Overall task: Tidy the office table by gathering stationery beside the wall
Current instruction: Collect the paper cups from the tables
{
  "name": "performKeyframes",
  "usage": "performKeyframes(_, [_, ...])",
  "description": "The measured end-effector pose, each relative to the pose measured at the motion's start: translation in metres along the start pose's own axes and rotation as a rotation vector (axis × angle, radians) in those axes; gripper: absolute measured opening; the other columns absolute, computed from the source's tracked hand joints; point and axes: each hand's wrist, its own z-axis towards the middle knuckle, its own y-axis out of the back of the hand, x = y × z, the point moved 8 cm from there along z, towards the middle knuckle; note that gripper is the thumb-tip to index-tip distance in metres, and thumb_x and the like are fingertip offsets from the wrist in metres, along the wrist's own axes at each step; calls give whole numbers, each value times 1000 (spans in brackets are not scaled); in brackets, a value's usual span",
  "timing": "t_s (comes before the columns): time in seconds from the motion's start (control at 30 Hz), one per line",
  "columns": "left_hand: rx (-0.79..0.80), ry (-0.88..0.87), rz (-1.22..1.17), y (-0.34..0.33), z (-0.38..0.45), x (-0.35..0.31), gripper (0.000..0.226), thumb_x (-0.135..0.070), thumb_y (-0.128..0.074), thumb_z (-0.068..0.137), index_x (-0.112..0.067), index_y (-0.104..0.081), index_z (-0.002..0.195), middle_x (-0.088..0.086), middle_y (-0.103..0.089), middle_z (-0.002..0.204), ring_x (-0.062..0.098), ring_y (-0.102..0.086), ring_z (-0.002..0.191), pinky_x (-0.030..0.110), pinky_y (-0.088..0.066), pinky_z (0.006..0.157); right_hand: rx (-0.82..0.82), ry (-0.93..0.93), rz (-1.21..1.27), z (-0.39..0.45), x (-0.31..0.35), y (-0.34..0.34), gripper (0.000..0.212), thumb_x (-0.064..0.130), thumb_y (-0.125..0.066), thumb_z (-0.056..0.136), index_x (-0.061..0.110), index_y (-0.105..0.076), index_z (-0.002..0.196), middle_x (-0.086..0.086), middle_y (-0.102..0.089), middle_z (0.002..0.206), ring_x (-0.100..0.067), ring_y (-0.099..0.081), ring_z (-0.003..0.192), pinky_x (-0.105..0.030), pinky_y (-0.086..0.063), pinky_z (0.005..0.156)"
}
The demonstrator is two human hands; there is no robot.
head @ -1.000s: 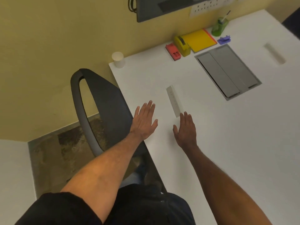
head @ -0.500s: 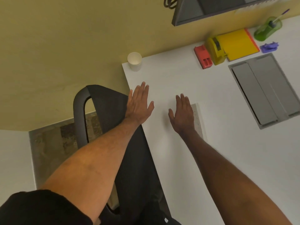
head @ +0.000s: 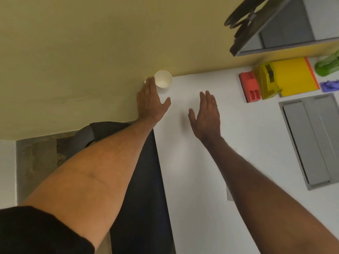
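Two open hands, left hand (head: 151,102), right hand (head: 206,114), one paper cup (head: 163,81)

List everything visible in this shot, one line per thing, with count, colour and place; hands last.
paper cup: 1, white, table corner by the wall
stapler: 1, red, beside the wall
tape dispenser: 1, yellow, right of the stapler
folder: 1, yellow with orange edge, against the wall
green holder: 1, right edge, blurred
purple item: 1, right edge, unclear
cable hatch: 1, grey, set into the white table
chair: 1, black, below the table edge
left hand: open, next to the cup
right hand: open, over the table
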Motion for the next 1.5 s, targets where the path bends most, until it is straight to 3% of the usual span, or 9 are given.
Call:
performKeyframes(0.2, [94, 141, -228, -25, 45, 18, 113, -41, -81, 78, -19, -7, 161, 2, -28, 164, 28, -33, 147, 43, -35, 115, 135, -23, 345, 65, 19, -26, 67, 35, -55, 100, 9, -30, 157, -8, -35, 161, -24, -32, 149, -40, -30, 121])
performKeyframes(0.4, [91, 141, -278, -35, 61, 18, 104, -41, -81, 79, -17, -17, 158, 5, -46, 151, 28, -50, 134, 44, -49, 102, 338, -123, 544, 114, 47, -63, 80, 41, -64, 90, 20, -25, 157, -5, -42, 156, -24, -46, 140, -41, -42, 114])
performKeyframes(0.53, [72, 71, -320, -34, 59, 12, 83, -37, -80, 79, -14, -35, 145, 6, -60, 134, 29, -60, 117, 46, -55, 90, 363, -120, 634, 119, 56, -80, 71, 37, -64, 81, 22, -39, 146, 5, -56, 128, -19, -57, 116, -20, -46, 81])
performKeyframes(0.6, [70, 57, -320, -32, 55, 10, 79, -37, -79, 80, -14, -37, 143, 5, -61, 131, 27, -61, 115, 46, -56, 89, 328, -97, 655, 114, 56, -79, 63, 33, -65, 82, 24, -45, 141, 10, -53, 121, -16, -57, 109, -17, -42, 75])
performKeyframes(0.83, [113, 21, -325, -36, 27, -7, 80, -44, -76, 79, -18, -37, 144, 0, -59, 133, 21, -59, 117, 40, -53, 92, 285, -132, 674, 83, 33, -64, 63, 26, -63, 82, 23, -44, 142, 11, -54, 122, -18, -61, 112, -15, -45, 77])
performKeyframes(1.0, [152, 3, -306, -35, -14, -29, 83, -40, -76, 83, -16, -32, 150, 6, -56, 139, 24, -55, 123, 38, -51, 96, 268, -156, 619, 40, 19, -36, 73, 26, -66, 84, 15, -37, 150, -3, -56, 136, -18, -54, 119, -26, -46, 95])
performKeyframes(1.07, [164, -7, -307, -34, -35, -37, 83, -44, -77, 82, -16, -34, 147, 5, -56, 137, 23, -55, 122, 39, -53, 95, 252, -170, 623, 17, 13, -26, 72, 27, -66, 83, 15, -39, 148, 2, -56, 131, -16, -54, 119, -30, -49, 100])
performKeyframes(1.33, [267, -65, -315, -39, -142, -70, 82, -37, -79, 81, -19, -34, 147, 6, -55, 137, 25, -54, 124, 45, -52, 99, 178, -232, 617, -92, -15, 9, 77, 30, -70, 89, 12, -32, 154, -5, -45, 153, -22, -46, 137, -41, -41, 114])
performKeyframes(1.5, [316, -123, -332, -41, -231, -85, 83, -33, -81, 79, -20, -35, 147, 5, -54, 139, 25, -55, 125, 44, -52, 99, 121, -322, 652, -186, -34, 30, 84, 40, -73, 86, 18, -32, 155, -2, -43, 154, -20, -47, 137, -45, -43, 113])
